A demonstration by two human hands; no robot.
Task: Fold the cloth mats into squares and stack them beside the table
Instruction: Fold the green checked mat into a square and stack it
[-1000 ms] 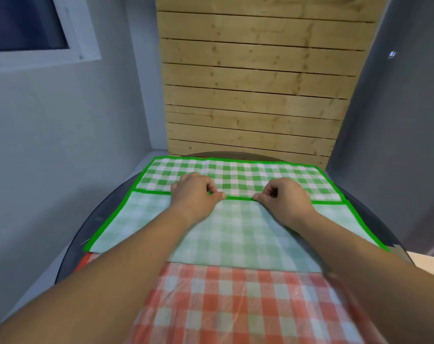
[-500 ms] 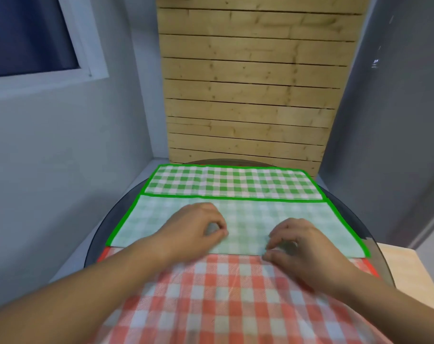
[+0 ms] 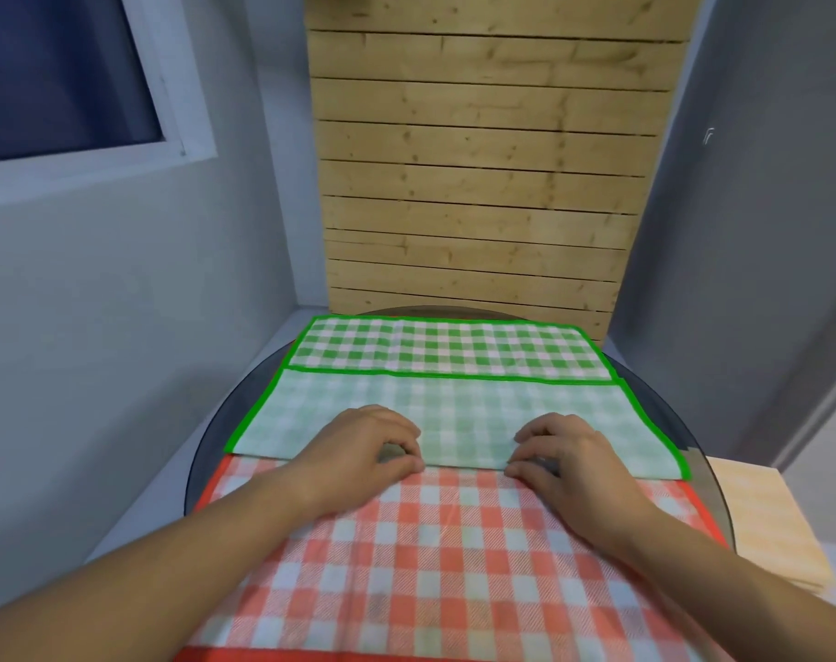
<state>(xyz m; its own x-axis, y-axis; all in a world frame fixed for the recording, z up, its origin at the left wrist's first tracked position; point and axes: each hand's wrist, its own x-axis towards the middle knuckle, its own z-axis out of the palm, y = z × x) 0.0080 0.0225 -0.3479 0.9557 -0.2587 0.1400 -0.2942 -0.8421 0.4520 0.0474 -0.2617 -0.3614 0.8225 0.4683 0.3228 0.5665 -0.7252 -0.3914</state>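
Head view: two hands, left [image 3: 368, 449] and right [image 3: 566, 456], pinching one green mat's [image 3: 454, 413] near fold atop one red mat [image 3: 430, 556].

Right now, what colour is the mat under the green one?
Red-and-white checked mat, seen in the head view.

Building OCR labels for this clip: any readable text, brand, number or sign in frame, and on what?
None: no text, brand or number on the green checked mat, red checked mat, yellow cloth, wooden slats or walls.
A small pale mark on the right wall is too blurred to read.
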